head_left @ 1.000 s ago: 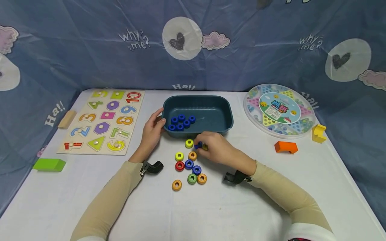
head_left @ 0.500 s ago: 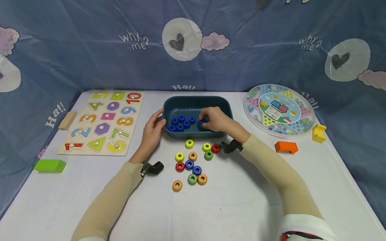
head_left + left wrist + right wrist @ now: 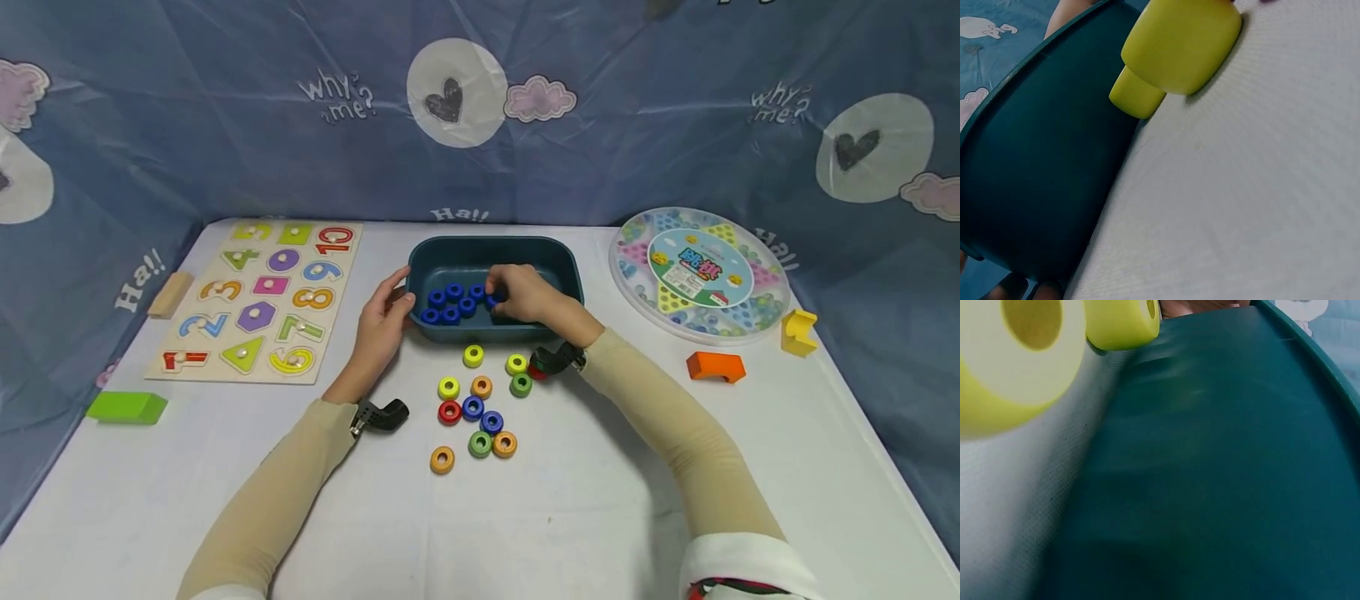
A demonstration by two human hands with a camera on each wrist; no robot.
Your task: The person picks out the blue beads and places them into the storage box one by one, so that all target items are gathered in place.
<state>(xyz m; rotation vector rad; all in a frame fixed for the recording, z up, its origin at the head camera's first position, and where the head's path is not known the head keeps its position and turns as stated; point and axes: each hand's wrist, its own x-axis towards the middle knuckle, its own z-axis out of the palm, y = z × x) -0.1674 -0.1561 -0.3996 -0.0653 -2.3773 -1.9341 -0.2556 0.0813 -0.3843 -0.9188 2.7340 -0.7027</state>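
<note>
A dark teal plastic tub [image 3: 487, 334] stands at the middle of the table. My left hand [image 3: 380, 329] holds it by its left end, thumb at the rim. Inside the tub, several blue ring beads [image 3: 453, 292] lie grouped on the left side. My right hand [image 3: 527, 294] reaches over the front wall and pinches another blue ring bead [image 3: 492, 302], partly hidden by the fingers, beside that group. In front of the tub lie loose ring beads: yellow [image 3: 472, 356], orange [image 3: 482, 387], red [image 3: 449, 412], blue [image 3: 492, 422] and green [image 3: 480, 444].
Left of the tub lies a number and shape puzzle board [image 3: 255, 304], with a green block [image 3: 127, 407] and a wooden block [image 3: 171, 295] near it. At right are a round marble game box [image 3: 699, 275], an orange block [image 3: 716, 367] and a yellow block [image 3: 798, 333].
My right hand has carried a blue ring bead from the table into the tub, then shifted slightly left toward the other blue beads. The left hand stays at the tub's end.
</note>
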